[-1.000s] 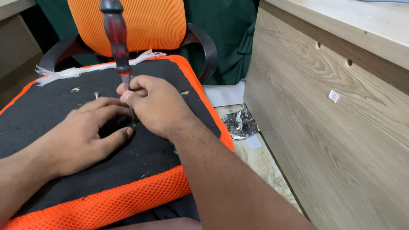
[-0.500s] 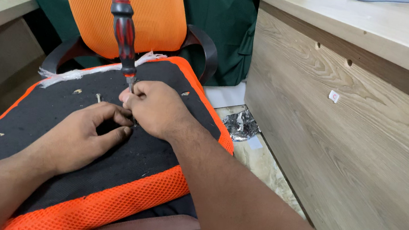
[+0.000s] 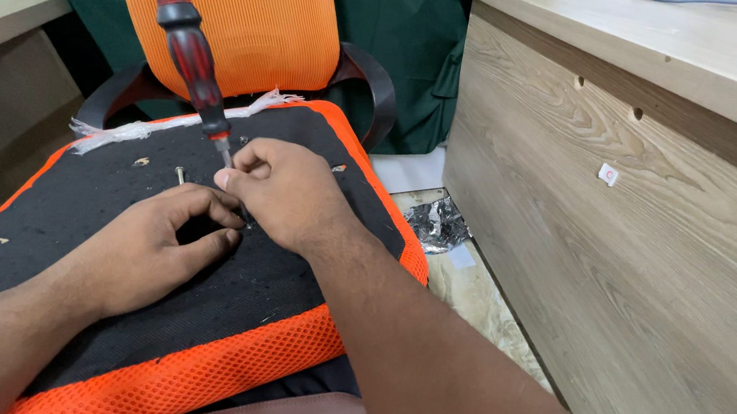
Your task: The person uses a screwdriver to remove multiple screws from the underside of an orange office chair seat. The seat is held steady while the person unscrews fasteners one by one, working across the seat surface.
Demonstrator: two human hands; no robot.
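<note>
My right hand (image 3: 284, 194) pinches the thin steel shaft of the screwdriver (image 3: 195, 64), whose red-and-black handle tilts far-left over the black seat underside (image 3: 98, 208). It feels light, rigid, top-heavy and slick, so I grip low. My left hand (image 3: 149, 244) rests curled beside its tip, holding nothing.

The screwdriver (image 3: 195, 64) tip is hidden behind the right hand (image 3: 284, 194)
</note>
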